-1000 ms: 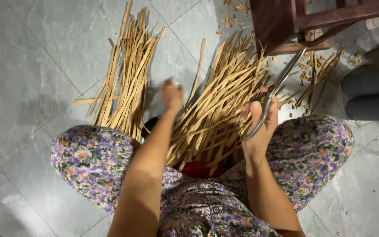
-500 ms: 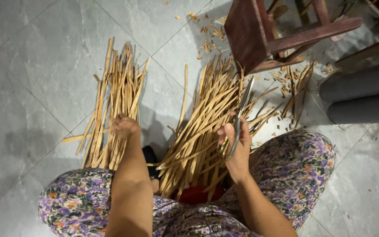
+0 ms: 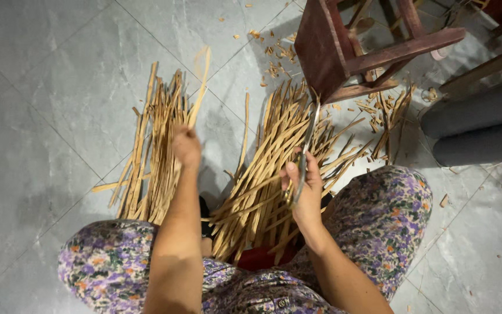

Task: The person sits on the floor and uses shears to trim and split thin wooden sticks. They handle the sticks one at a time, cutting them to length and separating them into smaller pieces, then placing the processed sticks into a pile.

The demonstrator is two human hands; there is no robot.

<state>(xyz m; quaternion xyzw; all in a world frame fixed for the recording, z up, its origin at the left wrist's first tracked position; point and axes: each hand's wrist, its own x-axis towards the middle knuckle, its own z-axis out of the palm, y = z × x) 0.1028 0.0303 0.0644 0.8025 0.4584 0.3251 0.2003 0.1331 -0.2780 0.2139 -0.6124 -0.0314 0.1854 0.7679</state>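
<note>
left hand (image 3: 186, 145), strip (image 3: 200, 87) now raised

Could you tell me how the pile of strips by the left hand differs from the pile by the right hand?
The left pile is narrower, and its strips lie nearly parallel; the right pile is wider, and its strips fan out and cross. The left hand holds one strip above the left pile; the right hand, over the right pile, holds a long blade. Both piles are thin tan strips on the grey tiled floor.
</note>
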